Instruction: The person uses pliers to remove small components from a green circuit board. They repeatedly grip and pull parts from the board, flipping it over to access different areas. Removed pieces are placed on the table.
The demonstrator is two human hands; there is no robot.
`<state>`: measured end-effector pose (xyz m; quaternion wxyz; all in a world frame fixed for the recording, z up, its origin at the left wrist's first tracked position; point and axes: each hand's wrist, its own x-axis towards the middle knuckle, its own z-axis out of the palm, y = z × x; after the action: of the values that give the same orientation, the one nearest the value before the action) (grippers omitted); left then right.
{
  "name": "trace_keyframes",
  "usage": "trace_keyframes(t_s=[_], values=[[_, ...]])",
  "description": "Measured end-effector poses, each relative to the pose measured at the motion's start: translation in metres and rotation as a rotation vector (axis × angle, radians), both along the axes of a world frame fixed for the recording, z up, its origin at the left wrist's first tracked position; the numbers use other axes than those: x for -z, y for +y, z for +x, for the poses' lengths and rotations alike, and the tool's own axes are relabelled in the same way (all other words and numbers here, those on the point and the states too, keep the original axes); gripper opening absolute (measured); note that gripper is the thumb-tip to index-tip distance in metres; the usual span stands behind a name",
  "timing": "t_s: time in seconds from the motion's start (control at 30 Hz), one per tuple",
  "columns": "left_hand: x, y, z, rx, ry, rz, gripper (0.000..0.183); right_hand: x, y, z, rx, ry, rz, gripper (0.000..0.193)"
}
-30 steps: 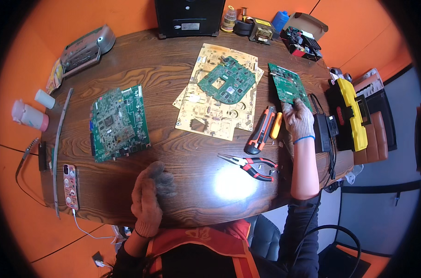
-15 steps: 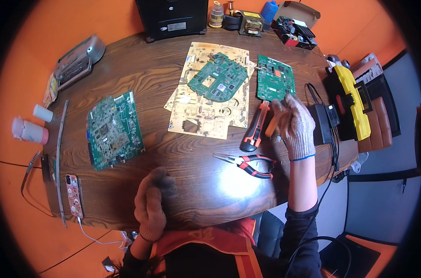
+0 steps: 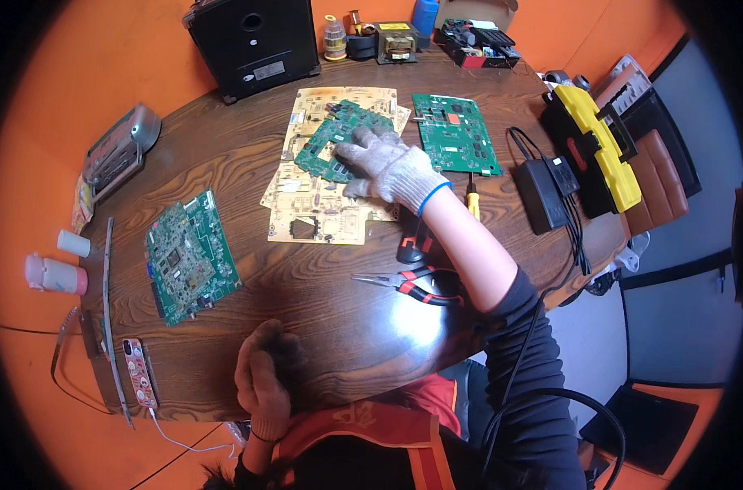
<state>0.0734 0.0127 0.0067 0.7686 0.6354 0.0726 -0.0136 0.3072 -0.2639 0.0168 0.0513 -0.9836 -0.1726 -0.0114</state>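
My right hand [image 3: 383,167], in a pale knitted glove with a blue cuff edge, lies spread over a green circuit board [image 3: 322,155]. Its fingers touch or hover just over that board, which rests on larger tan circuit boards [image 3: 339,227]. Gloved too, my left hand [image 3: 265,371] rests near the table's front edge, its fingers loosely extended and holding nothing. Under my right forearm a red-and-black utility knife [image 3: 414,247] is partly hidden. Closer to me are long-nose pliers [image 3: 412,286] with red-and-black handles. A yellow-handled screwdriver [image 3: 473,202] lies just beyond the forearm.
Another green board [image 3: 457,135] lies right of the tan ones; stacked green boards [image 3: 193,257] lie left. A phone [image 3: 140,374] and a metal strip [image 3: 109,318] border the left edge. At right are a black power adapter [image 3: 539,196] and a yellow-and-black toolbox [image 3: 596,147].
My right hand has moved left and away from me, from beside the screwdriver and knife to the green board on the tan ones. My left hand stays put. The view has shifted slightly.
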Motion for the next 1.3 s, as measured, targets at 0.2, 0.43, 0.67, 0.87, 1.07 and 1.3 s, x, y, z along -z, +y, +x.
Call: trace_keyframes(t_s=[0.2,0.43,0.67,0.87,1.07,1.3], values=[[0.003,0.003,-0.003,0.053,-0.039,0.121,0.038,-0.006,0.006,-0.003,-0.062,0.008,-0.114,0.057],[-0.005,0.009,-0.006,0.146,-0.11,0.27,0.033,-0.022,0.022,0.008,0.194,0.055,-0.032,0.057],[-0.019,0.006,-0.004,0.122,-0.196,0.322,0.028,-0.015,-0.022,0.009,0.11,-0.455,0.224,0.048],[-0.003,0.011,0.0,0.222,-0.142,-0.068,0.032,-0.03,-0.01,-0.038,-0.019,-0.541,0.626,0.051],[0.016,0.006,0.016,0.363,0.207,-0.929,0.062,-0.042,0.03,-0.134,-0.293,-0.412,0.546,0.052],[0.005,-0.001,0.026,0.241,0.333,-1.006,0.058,-0.05,0.055,-0.185,-0.631,-0.274,0.303,0.033]])
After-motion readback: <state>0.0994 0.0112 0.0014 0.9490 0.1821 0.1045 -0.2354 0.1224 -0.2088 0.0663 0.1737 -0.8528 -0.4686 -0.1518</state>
